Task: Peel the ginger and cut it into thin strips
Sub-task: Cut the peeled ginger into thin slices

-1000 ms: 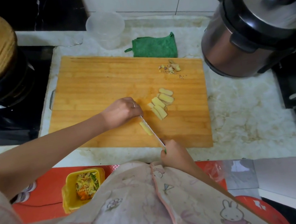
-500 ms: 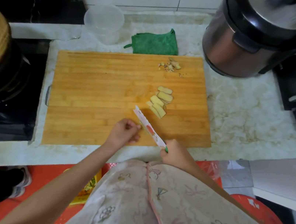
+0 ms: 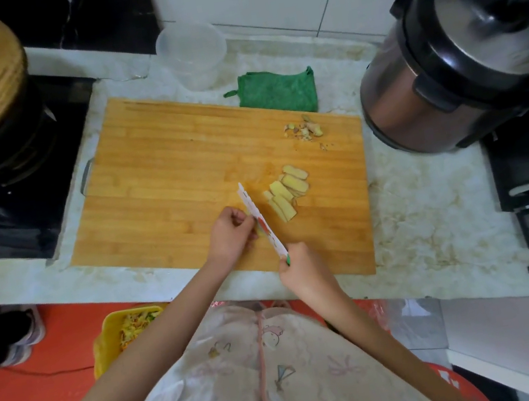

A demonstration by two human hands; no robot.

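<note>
Pale pink cartoon-printed garment (image 3: 266,373), arms unsleeved

The cutting board (image 3: 164,167) is matt, strip-laminated wood on a pale, marbled stone worktop (image 3: 430,208) with a dull sheen. At 12 o'clock, a nubbly green cloth (image 3: 277,92) and a cloudy plastic tub (image 3: 191,52). At 2 o'clock the cooker (image 3: 413,100): brushed metal body, glossy black plastic lid. The knife (image 3: 261,221) has a smooth, printed white blade.

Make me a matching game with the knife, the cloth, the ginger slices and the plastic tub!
Things:
1 knife
2 cloth
3 ginger slices
4 plastic tub

Matches:
A see-through
B lying on the cutting board
C green
D gripped by the right hand

Pairs: 1-D, 2-C, 3-B, 4-A.
</note>
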